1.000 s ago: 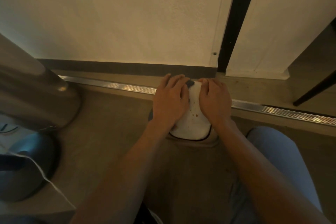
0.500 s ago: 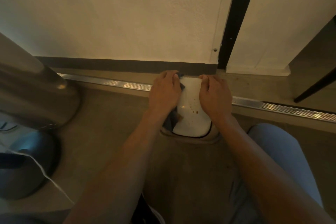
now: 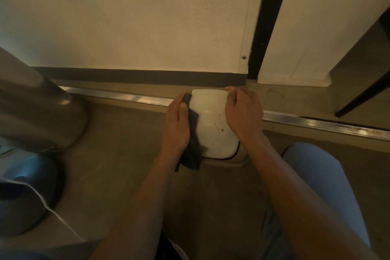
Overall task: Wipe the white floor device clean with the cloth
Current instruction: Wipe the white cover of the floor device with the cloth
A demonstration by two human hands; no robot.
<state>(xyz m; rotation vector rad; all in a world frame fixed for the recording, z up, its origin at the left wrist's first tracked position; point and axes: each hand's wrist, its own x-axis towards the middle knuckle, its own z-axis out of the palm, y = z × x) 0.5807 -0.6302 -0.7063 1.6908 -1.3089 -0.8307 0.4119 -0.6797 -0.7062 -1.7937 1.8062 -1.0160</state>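
i'm pressing the cloth (image 3: 191,133) along the device's (image 3: 213,120) left edge with my left hand (image 3: 177,124), fingers curled round it, while my right hand (image 3: 242,112) is clasping the right edge to steady it.

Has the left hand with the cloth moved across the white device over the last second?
Yes. The left hand, holding the cloth, slid off the white device top to its left edge, away from the brown spots.

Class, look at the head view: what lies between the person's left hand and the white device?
The dark cloth, under the left hand against the white device, seen in the head view.
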